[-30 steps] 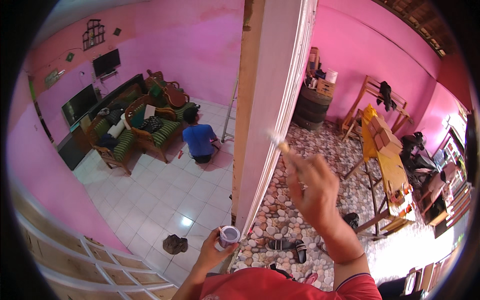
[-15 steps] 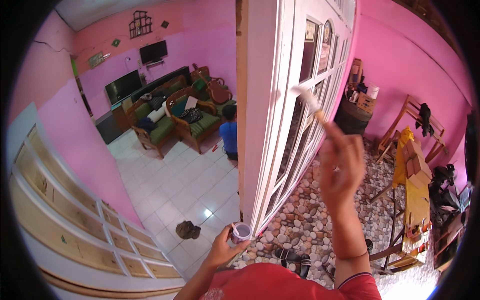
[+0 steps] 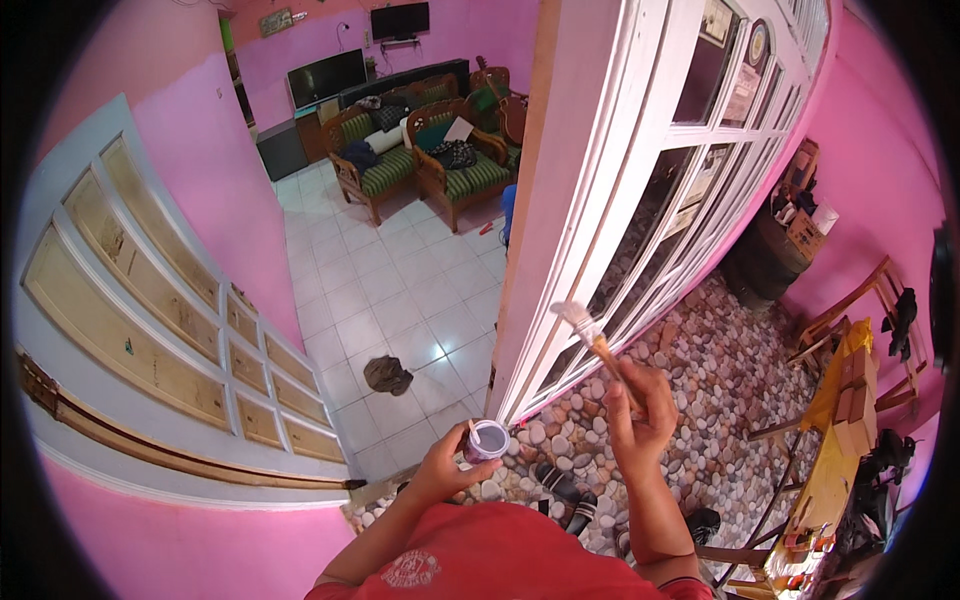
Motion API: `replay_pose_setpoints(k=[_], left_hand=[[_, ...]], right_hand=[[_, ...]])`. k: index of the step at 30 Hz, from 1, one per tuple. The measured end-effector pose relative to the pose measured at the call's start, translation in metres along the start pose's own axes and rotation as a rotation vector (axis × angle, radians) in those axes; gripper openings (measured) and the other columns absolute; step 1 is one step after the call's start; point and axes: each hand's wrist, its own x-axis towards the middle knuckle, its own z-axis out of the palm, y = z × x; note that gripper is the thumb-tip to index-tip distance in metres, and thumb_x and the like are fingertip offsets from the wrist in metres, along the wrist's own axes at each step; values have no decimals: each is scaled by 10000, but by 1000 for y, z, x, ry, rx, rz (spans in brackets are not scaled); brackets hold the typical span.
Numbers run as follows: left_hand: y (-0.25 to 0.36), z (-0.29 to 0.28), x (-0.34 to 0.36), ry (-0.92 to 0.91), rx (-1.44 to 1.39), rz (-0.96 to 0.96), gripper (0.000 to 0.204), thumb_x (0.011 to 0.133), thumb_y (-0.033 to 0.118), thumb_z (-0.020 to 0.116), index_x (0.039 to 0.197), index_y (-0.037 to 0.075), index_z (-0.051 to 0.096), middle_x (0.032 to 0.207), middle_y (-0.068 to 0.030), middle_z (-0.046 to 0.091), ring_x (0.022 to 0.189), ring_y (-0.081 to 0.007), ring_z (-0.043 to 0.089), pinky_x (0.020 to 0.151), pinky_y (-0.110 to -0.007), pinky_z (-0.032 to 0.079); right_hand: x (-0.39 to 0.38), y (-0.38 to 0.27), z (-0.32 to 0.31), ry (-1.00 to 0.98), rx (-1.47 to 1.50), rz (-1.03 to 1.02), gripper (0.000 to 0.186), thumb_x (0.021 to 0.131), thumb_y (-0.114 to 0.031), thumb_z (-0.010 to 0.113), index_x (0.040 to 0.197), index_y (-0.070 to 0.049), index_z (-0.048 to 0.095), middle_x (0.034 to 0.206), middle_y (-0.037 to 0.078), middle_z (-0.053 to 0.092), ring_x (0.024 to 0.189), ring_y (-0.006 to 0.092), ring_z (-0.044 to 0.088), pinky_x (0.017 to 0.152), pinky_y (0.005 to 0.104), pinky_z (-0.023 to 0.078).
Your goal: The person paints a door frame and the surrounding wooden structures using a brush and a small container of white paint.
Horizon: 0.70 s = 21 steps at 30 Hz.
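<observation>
A small paint pot of greyish paint, with a stick standing in it, is gripped in my left hand in front of my chest. My right hand is closed round the wooden handle of a paintbrush. The brush's pale bristles point up and left, in front of the white frame of the window wall; whether they touch it I cannot tell. Glass panes sit within that frame, and a pale pink post edge runs beside it.
At left stands an open panelled door. A dark rag lies on the white tiles. Beyond are wooden armchairs. Sandals lie on the pebble-patterned floor, and a wooden bench with boxes stands at right.
My right hand has come down and a little left with the paintbrush, from high beside the window frame. The view has tilted down and shifted left; my left hand still holds the pot.
</observation>
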Motion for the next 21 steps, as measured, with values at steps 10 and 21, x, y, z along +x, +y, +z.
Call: replay_pose_setpoints(k=[10, 21], left_hand=[[-15, -31, 14, -46, -31, 85, 572, 817, 194, 847, 1274, 7, 559, 1086, -71, 671, 965, -132, 623, 834, -283, 504], [-59, -141, 38, -316, -140, 26, 709, 810, 139, 846, 1378, -40, 461, 1269, -132, 591, 1206, -205, 584, 1062, -347, 444]], right_hand=[[-9, -20, 55, -80, -231, -254, 392, 703, 17, 836, 1070, -72, 729, 800, 30, 603, 614, 168, 625, 510, 299, 498], [10, -56, 126, -210, -690, -126, 304, 750, 32, 804, 1038, -47, 746, 820, 63, 614, 585, 204, 579, 509, 319, 472]])
